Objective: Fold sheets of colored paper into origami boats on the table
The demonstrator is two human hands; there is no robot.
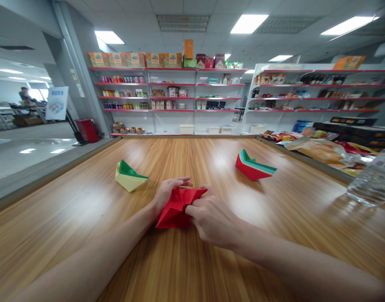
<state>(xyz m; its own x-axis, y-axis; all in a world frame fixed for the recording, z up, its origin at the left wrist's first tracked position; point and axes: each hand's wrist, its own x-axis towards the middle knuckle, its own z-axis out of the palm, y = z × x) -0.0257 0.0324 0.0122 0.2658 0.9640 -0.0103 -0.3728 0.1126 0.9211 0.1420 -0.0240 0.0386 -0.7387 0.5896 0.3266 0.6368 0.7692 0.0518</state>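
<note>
A piece of folded red paper (177, 209) with creased, pointed flaps is held low over the table, close in front of me. My left hand (167, 192) grips its left and far side, with the fingers curving over the back edge. My right hand (213, 216) is closed on the paper's right side, its fingers bent against the folds; the fingertips are partly hidden. Farther off to the left sits a folded paper boat (131, 178) in pale yellow and green. To the right stands a stack of nested paper boats (255, 167) in red, yellow, blue and green.
The wooden table (110, 235) stretches ahead. At the right edge stands a clear plastic bottle (373, 180), with packaged snacks (324, 153) beyond it. Shelves of goods (171, 92) line the back. A person (25, 95) is far off at the left.
</note>
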